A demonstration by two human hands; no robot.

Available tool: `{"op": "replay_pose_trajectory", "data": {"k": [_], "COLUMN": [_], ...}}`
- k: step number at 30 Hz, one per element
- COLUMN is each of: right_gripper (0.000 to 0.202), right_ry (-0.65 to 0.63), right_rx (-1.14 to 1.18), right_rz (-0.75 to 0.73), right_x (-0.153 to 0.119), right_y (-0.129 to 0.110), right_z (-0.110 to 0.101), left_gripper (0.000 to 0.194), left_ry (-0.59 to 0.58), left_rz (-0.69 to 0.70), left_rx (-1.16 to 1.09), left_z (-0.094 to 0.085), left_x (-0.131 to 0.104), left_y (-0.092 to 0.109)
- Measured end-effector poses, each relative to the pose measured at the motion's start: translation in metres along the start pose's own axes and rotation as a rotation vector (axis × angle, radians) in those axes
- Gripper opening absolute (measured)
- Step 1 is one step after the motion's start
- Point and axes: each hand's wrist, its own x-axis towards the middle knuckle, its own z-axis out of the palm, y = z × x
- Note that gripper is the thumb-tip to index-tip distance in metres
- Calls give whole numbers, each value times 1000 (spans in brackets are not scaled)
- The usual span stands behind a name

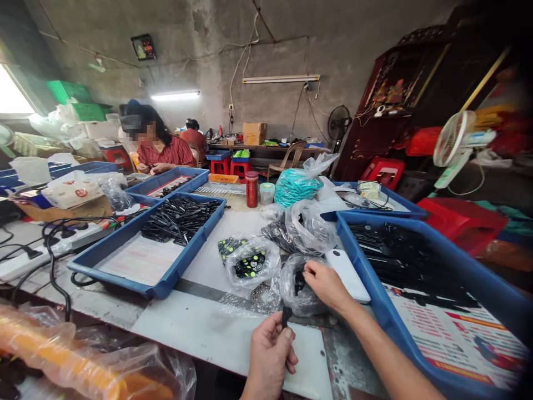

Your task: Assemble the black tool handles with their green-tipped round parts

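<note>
The worktable (350, 364) is carrying a left tray (114, 282) and a right tray (372, 278) of heaped black pieces, whether finished or waiting being unclear. At lower centre, the left hand (268, 347) is pinching a black part (286, 316), apparently mid-work; above right, the right hand (327, 283) is curling at a partly filled plastic bag (291, 300), its grip being hidden.

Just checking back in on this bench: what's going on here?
The left hand holds a slim black part above the white board. The right hand is at the mouth of a clear plastic bag with dark contents; whether its fingers grip anything is unclear. Blue trays of black pieces stand either side: left tray, right tray.
</note>
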Motion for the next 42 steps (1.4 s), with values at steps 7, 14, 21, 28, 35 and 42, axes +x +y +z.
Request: {"op": "replay_pose_trajectory", "data": {"k": [7,14,21,28,35,42], "right_gripper": [20,20,19,24,21,20], "right_ry": [65,93,121,112,108,78], "right_rx": [512,917,1089,742,549,924], "right_rz": [24,161,268,24,-80,203], "right_x": [-26,-71,-93,-104,-113,-113], "right_y": [-8,-33,-44,-37,-29,-36], "right_z": [-13,-8,9,10,4,1], "left_gripper": [40,40,38,35,29,25], "left_ry": [37,5,-30,-40,18,31], "left_rz": [-4,13,6,29,64,264], "left_rx": [44,46,105,130,244,514], "left_z": [3,10,16,12,9,4], "left_x": [-4,-9,-14,-15,-17,-14], "left_y": [4,6,3,0,-1,-14]}}
